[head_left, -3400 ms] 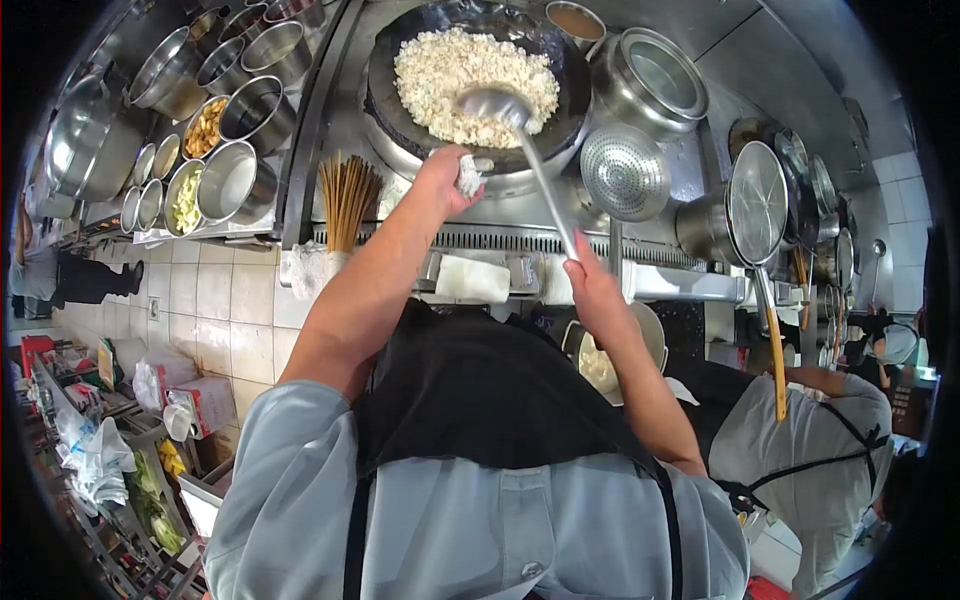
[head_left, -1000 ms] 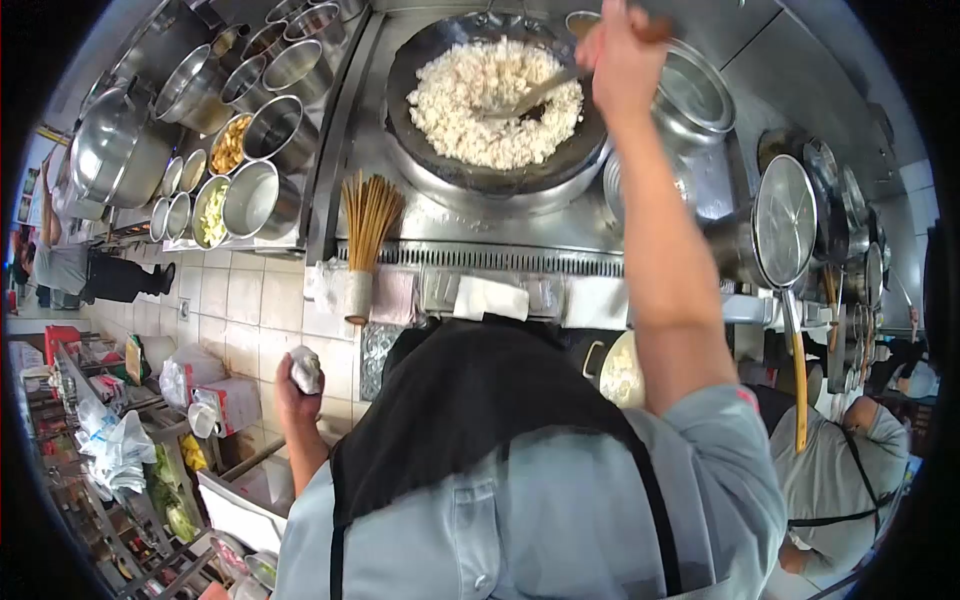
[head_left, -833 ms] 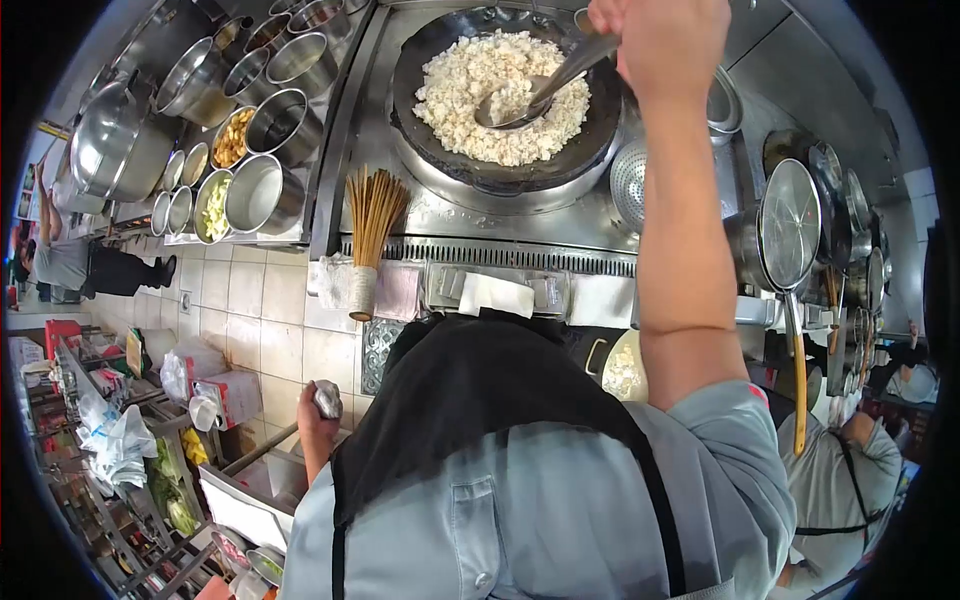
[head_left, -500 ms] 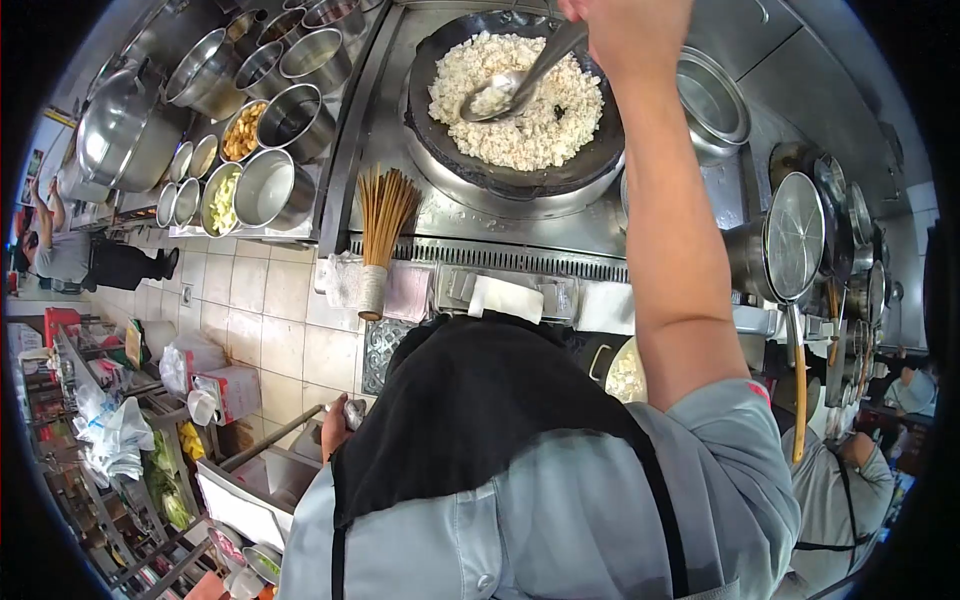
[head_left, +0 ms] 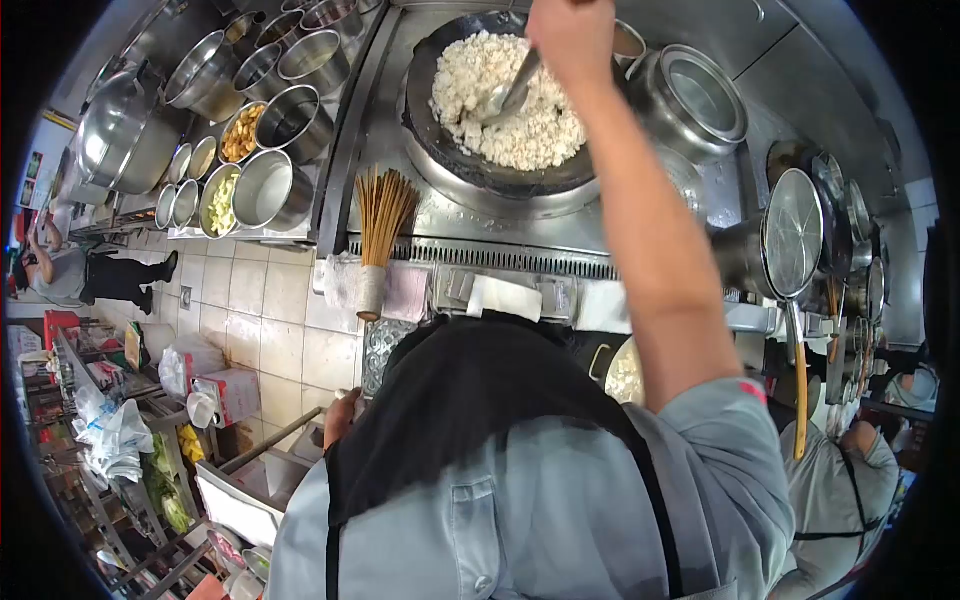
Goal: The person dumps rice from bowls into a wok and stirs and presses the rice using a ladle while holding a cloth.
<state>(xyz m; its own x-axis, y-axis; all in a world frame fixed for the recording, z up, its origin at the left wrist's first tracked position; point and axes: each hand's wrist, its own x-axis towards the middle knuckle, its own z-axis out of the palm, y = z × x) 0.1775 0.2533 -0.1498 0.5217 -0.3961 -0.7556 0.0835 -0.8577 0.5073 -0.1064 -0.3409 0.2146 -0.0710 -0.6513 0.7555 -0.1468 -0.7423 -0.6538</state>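
My right hand (head_left: 572, 40) is wrapped around the handle of a metal ladle (head_left: 518, 92) over the far side of the black wok (head_left: 422, 95). The ladle's bowl sits partly sunk in a heap of white rice (head_left: 535, 145), which looks loose and grainy. Only a small part of my left hand (head_left: 341, 415) shows at the lower left, beside my black apron; its fingers are mostly hidden. A bamboo wok brush (head_left: 384, 220) lies at the stove's front edge, untouched.
Metal pots (head_left: 272, 190) and small containers with food stand to the left. A large lidded pot (head_left: 690, 100) sits right of the wok, and a wire strainer (head_left: 793, 230) with a wooden handle lies farther right. A person (head_left: 60, 270) stands far left, another person (head_left: 840, 490) lower right.
My right hand and the ladle have moved left and the ladle stands steeper, its bowl deeper in the rice. The heap has shifted. My left hand shows less; a shiny object beside it is hidden.
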